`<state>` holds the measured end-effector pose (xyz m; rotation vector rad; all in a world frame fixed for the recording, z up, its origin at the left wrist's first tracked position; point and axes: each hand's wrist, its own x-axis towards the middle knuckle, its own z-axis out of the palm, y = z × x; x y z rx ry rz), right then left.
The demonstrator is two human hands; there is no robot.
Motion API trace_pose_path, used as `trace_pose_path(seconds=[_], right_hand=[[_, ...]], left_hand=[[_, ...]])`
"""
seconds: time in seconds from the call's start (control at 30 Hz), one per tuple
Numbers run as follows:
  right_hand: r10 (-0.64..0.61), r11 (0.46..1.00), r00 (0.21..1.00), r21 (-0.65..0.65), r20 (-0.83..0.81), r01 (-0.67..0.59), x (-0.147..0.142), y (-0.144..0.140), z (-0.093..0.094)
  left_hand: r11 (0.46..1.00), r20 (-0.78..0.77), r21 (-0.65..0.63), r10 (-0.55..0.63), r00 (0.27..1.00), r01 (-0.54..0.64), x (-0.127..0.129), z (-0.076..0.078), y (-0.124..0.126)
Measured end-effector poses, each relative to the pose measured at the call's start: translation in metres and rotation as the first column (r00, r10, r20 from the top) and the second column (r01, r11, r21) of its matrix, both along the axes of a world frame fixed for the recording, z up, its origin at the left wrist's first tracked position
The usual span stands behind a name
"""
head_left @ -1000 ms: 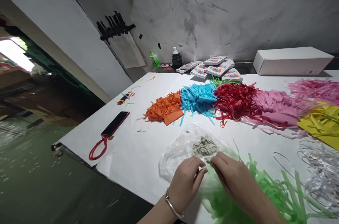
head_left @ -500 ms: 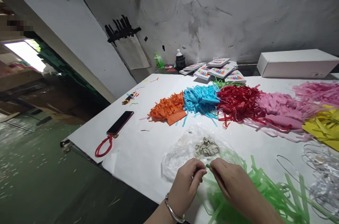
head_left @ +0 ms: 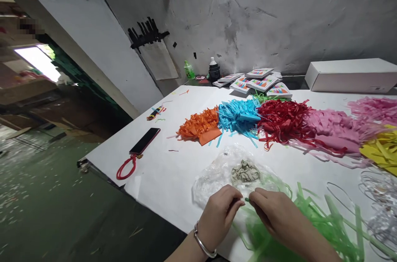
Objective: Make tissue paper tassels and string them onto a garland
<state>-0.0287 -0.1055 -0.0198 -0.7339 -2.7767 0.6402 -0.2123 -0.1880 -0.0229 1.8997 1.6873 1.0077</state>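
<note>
In the head view my left hand (head_left: pixel 218 212), with a silver bangle at the wrist, is closed in a pinch; what it holds, if anything, is too small to make out. Just to its right, my right hand (head_left: pixel 276 212) pinches a small twisted end of green tissue paper (head_left: pixel 247 199). Under and beside the right forearm spreads a heap of green tissue strips (head_left: pixel 328 229). Beyond the fingertips lies a crumpled clear plastic bag (head_left: pixel 206 185), with a bundle of greyish-beige bands (head_left: pixel 245 172) on it.
Fringed bundles in orange (head_left: pixel 198 123), blue (head_left: pixel 237 115), red (head_left: pixel 282 119), pink (head_left: pixel 335 129) and yellow (head_left: pixel 381 150) line the white table. A phone (head_left: pixel 145 141) lies left. Silvery cord (head_left: pixel 381 212) sits right; printed packs (head_left: pixel 260 83) and a white box (head_left: pixel 350 76) stand behind.
The whole view has shifted slightly, so the table's contents appear a little farther right. My fingertips have drawn slightly apart, with the green end still at my right hand.
</note>
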Motion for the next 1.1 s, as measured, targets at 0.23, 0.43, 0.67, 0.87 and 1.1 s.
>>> trace_pose_path(seconds=[0.23,0.43,0.67,0.87,1.1], right_hand=[[0.051,0.997,0.998,-0.061,0.022,-0.05,0.001,0.001,0.003],[0.022,0.997,1.0,-0.079,0.005,-0.022,0.0,-0.003,0.005],[-0.02,0.996,1.0,-0.091,-0.01,0.019,-0.006,-0.008,-0.002],[-0.027,0.981,0.997,-0.195,-0.067,0.013,-0.005,-0.009,-0.001],[-0.01,0.983,0.997,-0.186,-0.079,-0.005,-0.007,-0.007,-0.004]], left_hand=[[0.994,0.012,-0.085,-0.064,0.998,0.065,-0.001,0.005,0.0],[0.979,0.096,-0.181,-0.081,0.992,0.097,-0.002,0.013,0.001],[0.98,0.061,-0.186,-0.061,0.996,0.071,-0.001,0.008,-0.002],[0.967,0.114,-0.248,-0.037,0.993,0.064,-0.002,0.013,-0.003],[0.966,0.151,-0.249,-0.032,0.988,0.07,-0.001,0.011,-0.004]])
